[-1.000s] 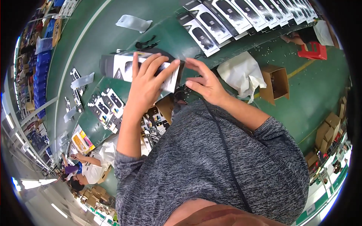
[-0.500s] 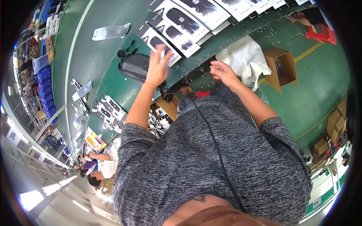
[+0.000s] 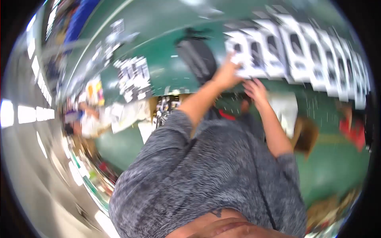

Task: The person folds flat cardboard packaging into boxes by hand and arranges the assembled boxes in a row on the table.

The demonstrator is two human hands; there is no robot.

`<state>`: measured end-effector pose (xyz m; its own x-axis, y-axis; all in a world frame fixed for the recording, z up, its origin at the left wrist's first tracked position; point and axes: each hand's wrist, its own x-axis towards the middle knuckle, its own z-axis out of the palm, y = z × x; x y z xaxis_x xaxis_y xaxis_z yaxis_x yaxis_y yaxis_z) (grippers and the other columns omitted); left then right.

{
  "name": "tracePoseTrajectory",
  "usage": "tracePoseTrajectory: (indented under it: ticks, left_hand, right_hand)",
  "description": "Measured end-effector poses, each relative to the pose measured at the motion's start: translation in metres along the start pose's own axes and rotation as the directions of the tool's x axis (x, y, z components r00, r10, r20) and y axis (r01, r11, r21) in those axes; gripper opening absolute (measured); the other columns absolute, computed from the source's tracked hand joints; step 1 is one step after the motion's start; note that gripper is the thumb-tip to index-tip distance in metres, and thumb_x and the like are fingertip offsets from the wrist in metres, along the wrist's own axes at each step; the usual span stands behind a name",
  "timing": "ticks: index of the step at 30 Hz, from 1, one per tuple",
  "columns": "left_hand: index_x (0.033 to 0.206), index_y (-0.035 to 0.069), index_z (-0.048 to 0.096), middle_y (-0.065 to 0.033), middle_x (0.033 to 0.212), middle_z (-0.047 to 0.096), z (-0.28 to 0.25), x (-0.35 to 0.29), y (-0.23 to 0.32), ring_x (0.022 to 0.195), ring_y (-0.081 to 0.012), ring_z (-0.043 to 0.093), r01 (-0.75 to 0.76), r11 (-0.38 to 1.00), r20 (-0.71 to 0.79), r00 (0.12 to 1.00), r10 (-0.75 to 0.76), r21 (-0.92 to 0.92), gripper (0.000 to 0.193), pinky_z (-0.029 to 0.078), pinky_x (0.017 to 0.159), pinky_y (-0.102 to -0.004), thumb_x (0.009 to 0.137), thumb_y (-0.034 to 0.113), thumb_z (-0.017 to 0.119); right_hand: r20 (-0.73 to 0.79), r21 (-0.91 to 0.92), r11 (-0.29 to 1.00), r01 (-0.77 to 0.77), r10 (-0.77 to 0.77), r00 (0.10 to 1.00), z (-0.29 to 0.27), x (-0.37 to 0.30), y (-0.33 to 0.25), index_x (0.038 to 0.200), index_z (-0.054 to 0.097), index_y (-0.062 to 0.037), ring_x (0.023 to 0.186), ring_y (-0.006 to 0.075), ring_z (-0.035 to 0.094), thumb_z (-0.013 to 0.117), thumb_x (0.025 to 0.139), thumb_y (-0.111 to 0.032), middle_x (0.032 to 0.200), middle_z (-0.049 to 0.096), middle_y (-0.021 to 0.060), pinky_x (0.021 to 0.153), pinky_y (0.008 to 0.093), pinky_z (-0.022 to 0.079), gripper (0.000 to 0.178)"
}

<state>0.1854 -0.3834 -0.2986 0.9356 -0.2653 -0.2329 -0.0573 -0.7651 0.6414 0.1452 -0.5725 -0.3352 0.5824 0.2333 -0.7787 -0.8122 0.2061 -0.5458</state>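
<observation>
A row of flat white retail packages (image 3: 295, 53), each with a dark oblong picture, lies along the near edge of the green table (image 3: 160, 47). My left hand (image 3: 228, 74) reaches over the leftmost package (image 3: 247, 49), at its left and lower edge. Motion smears its fingers, so whether it grips the package cannot be told. Just right of it, my right hand (image 3: 257, 92) is by the table edge below the packages, fingers stretched and apart, with nothing seen in them. A black bag (image 3: 196, 57) with straps rests left of my left hand.
Loose white-and-black packages (image 3: 135, 77) lie farther left on the table. Below the edge are a white sheet or bag (image 3: 287, 111), a cardboard box (image 3: 305, 137) and a red stool (image 3: 353, 131). Another person (image 3: 85, 121) is at the far left.
The view has swung, so the package row now runs across the upper right. My left hand has moved to the leftmost package, and my hands are closer together.
</observation>
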Motion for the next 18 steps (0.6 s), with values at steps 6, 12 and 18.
tracePoseTrajectory:
  ticks: [6, 12, 18]
  left_hand:
    - [0.143, 0.021, 0.051, -0.0228, 0.162, 0.015, 0.01, -0.018, -0.036, 0.145, -0.0495, 0.023, -0.188, 0.969, -0.138, 0.976, 0.167, -0.159, 0.079, 0.028, 0.117, -0.0511, 0.071, 0.019, 0.084]
    - [0.133, 0.01, 0.057, -0.0153, 0.137, 0.055, -0.111, -0.117, -0.126, 0.131, -0.0362, 0.047, -0.21, 0.967, -0.43, 0.893, 0.13, -0.145, 0.059, 0.039, 0.11, -0.0469, 0.077, 0.017, 0.074]
    - [0.135, 0.005, 0.051, -0.0179, 0.125, 0.059, -0.213, -0.249, -0.393, 0.114, -0.0362, 0.057, 0.614, 0.772, -0.739, 0.442, -0.509, -0.164, 0.08, 0.045, 0.099, -0.0465, 0.071, 0.038, 0.085]
  right_hand:
    - [0.004, -0.332, 0.943, -0.023, 0.025, 1.0, -0.059, -0.015, 0.063, 0.136, 0.052, -0.0078, 0.106, 0.0192, 0.063, 0.06, 0.097, -0.028, 0.118, 0.066, 0.009, 0.087, 0.0375, 0.052, 0.045]
    - [-0.176, -0.473, 0.877, -0.088, 0.004, 0.984, -0.153, -0.07, 0.138, 0.111, 0.062, -0.009, 0.078, 0.015, 0.063, 0.056, 0.101, -0.026, 0.094, 0.066, 0.0034, 0.061, 0.026, 0.05, 0.021]
    - [-0.159, -0.852, 0.517, -0.079, -0.11, 0.981, -0.227, -0.168, 0.196, 0.09, 0.065, -0.0012, 0.068, 0.0172, 0.058, 0.054, 0.095, -0.011, 0.083, 0.064, 0.0008, 0.065, 0.0321, 0.047, 0.016]
